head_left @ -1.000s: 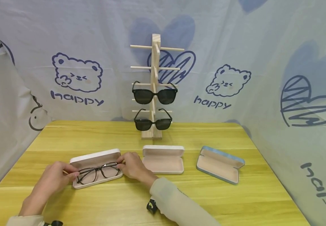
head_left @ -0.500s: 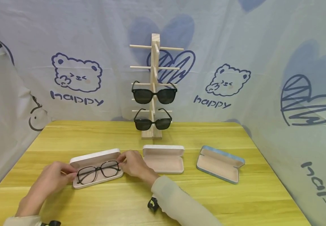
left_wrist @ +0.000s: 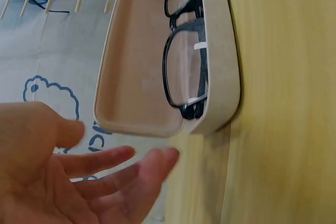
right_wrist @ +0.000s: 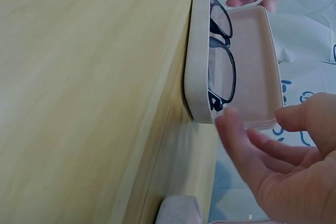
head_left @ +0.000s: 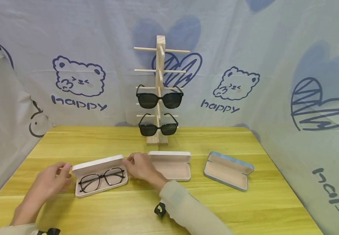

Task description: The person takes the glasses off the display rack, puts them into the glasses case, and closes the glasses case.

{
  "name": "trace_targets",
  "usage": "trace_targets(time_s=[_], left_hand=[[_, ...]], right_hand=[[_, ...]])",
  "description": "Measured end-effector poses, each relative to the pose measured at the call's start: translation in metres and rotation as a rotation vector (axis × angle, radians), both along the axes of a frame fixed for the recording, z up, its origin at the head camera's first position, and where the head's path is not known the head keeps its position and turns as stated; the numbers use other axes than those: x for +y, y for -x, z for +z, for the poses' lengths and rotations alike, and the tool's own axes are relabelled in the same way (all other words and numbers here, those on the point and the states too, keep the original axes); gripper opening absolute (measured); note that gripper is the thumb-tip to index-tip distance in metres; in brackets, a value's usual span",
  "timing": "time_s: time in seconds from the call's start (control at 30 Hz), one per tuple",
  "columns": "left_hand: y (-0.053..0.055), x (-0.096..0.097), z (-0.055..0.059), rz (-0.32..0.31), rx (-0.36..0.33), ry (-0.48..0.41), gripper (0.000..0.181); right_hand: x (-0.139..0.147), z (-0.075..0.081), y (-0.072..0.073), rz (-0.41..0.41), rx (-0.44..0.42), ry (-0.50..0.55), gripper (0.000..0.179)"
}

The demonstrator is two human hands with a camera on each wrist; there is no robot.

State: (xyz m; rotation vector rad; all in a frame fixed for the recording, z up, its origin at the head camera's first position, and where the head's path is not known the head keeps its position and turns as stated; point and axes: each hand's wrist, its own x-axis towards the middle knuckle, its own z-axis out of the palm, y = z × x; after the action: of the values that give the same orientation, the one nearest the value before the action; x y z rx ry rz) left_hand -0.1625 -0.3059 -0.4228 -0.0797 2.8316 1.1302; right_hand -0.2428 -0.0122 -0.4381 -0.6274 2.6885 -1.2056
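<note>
1. We see the left hand (head_left: 49,180) just beside the left end of a white case (head_left: 97,162); its fingers are relaxed and spread, with nothing in their hold, and the left wrist view shows a gap between them and the case.
2. The right hand (head_left: 140,166) is at the other end of this case. Its fingers are also loose and grip nothing; the thumb is very near the corner of the lid, but we cannot tell if it touches.
3. Between the two hands, we find the black-framed glasses (head_left: 101,176) lying inside the white case, with the lenses towards us and the temples folded behind. The lid stands raised at the back.
4. To the right of it, partly hidden by the right hand, we see a second pale case (head_left: 173,171), and farther right a blue case (head_left: 227,172), turned at an angle. Both have the lid up.
5. Behind them, on the yellow wooden bench (head_left: 104,213), we see a wooden stand (head_left: 160,60). It carries upper sunglasses (head_left: 172,100) and lower sunglasses (head_left: 169,129), both black.
6. Around the bench we see pale cloth (head_left: 122,36), printed with blue hearts, bears and the word "happy".
</note>
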Motion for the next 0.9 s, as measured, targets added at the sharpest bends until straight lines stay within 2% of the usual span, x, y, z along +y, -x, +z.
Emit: trace_targets(time_s=[0.13,0.27,0.5,0.9], left_hand=[[0.004,0.004,0.001,0.000,-0.066,-0.080,0.082],[0.008,0.005,0.001,-0.003,-0.114,-0.102,0.087],[0.010,0.007,0.000,0.008,-0.110,-0.090,0.085],[0.010,0.007,-0.006,0.025,-0.120,-0.158,0.080]], right_hand=[[-0.003,0.000,0.000,-0.028,0.002,-0.064,0.045],[-0.005,-0.001,0.001,-0.013,-0.041,-0.081,0.052],[-0.008,-0.001,-0.001,0.019,-0.166,0.018,0.055],[-0.011,0.001,0.002,-0.003,-0.147,-0.021,0.057]])
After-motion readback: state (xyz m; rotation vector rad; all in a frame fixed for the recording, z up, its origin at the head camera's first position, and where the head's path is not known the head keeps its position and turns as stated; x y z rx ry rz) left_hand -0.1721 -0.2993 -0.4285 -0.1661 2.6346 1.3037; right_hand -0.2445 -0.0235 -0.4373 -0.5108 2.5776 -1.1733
